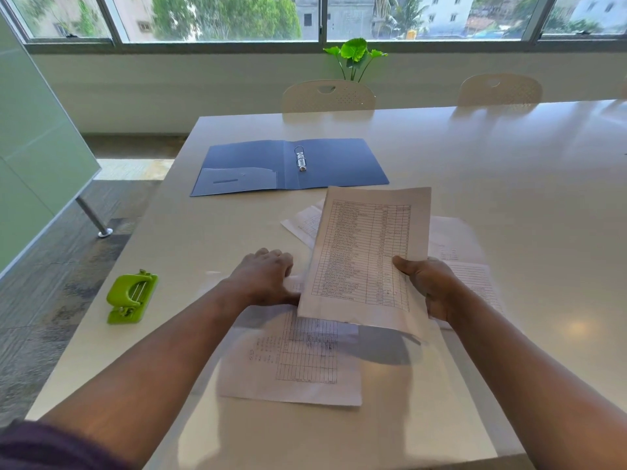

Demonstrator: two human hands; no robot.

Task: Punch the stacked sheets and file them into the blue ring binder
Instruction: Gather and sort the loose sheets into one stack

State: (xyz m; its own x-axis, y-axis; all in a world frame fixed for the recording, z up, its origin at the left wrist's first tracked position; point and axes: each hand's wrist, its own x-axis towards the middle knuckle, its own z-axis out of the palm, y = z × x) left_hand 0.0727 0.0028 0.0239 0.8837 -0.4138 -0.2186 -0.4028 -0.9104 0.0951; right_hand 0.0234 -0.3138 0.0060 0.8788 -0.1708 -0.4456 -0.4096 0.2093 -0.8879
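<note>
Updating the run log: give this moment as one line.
right hand: holds printed sheet | left hand: on loose sheets | hole punch: untouched | blue ring binder: open

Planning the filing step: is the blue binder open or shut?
Open. The blue binder lies spread flat on the table, both covers and its metal rings showing, no sheets filed.

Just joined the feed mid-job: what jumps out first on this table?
The printed sheet held up at centre, gripped by the right hand, with the left hand at its left edge. Behind it the blue binder lies open; the green punch sits near the table's left edge. More sheets lie loose underneath.
</note>
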